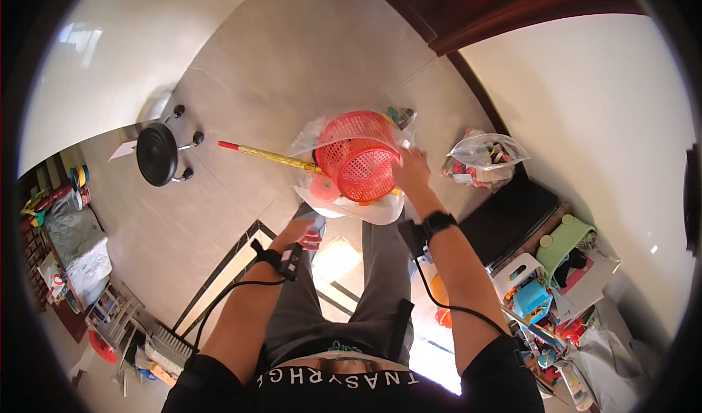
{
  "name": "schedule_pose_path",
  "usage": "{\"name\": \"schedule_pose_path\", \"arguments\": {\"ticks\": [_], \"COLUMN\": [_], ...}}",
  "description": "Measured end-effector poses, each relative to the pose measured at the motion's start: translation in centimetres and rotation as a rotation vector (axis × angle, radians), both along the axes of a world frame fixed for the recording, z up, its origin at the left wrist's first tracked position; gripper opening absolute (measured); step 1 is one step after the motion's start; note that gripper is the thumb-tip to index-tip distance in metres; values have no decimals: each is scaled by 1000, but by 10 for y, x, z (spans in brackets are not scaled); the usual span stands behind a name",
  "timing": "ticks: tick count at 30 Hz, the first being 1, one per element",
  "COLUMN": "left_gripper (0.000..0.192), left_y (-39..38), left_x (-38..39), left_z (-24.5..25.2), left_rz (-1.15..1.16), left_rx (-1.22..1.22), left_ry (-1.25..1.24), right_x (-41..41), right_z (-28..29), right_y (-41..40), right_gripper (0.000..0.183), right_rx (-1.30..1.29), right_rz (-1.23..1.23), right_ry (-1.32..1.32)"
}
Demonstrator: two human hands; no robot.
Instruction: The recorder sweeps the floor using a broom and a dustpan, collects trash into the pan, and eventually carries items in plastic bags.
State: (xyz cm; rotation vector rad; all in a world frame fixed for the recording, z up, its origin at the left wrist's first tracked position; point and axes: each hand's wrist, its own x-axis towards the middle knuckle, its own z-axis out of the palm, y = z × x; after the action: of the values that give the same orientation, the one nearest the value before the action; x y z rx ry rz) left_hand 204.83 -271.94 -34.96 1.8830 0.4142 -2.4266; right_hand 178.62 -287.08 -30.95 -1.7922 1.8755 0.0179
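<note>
A red perforated plastic basket [359, 161] lies tilted in a large clear plastic bag [375, 214] on the floor before me. My right hand [412, 170] is at the basket's right rim, with its thumb side against the red plastic; the grip is partly hidden. A yellow stick with a red end [269, 156] pokes out of the bag to the left. Beside the basket in the bag is a pink round piece [324, 187]. Lower left, my left hand [299, 235] has curled fingers beside a small blue-grey thing [317, 224]; whether it holds this is unclear.
A black round stool on casters [157, 154] stands left. To the right are a filled clear bag [482, 161], a black flat panel [510, 221], a green plastic stool [565, 243] and piled toys [529, 298]. Dark wood furniture [493, 7] stands at the upper right.
</note>
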Motion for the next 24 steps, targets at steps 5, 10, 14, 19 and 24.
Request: {"name": "schedule_pose_path", "arguments": {"ticks": [5, 10, 14, 19, 24], "left_gripper": [68, 48, 18, 14, 11], "left_y": [-6, 4, 43, 27, 1], "left_x": [-67, -81, -52, -87, -102], "left_z": [-51, -89, -108, -83, -11], "left_rz": [75, 127, 396, 525, 553], "left_rx": [165, 96, -29, -145, -291], "left_ry": [-108, -253, -269, -371, -774], "right_x": [26, 34, 12, -38, -19], "right_z": [-47, -54, -51, -61, -22], "right_y": [-41, -54, -50, -17, 8], "right_gripper": [40, 54, 60, 30, 9], "right_rx": [-54, 240, 84, 446, 356], "right_rz": [52, 97, 252, 181, 36], "right_ry": [-84, -202, -50, 248, -114]}}
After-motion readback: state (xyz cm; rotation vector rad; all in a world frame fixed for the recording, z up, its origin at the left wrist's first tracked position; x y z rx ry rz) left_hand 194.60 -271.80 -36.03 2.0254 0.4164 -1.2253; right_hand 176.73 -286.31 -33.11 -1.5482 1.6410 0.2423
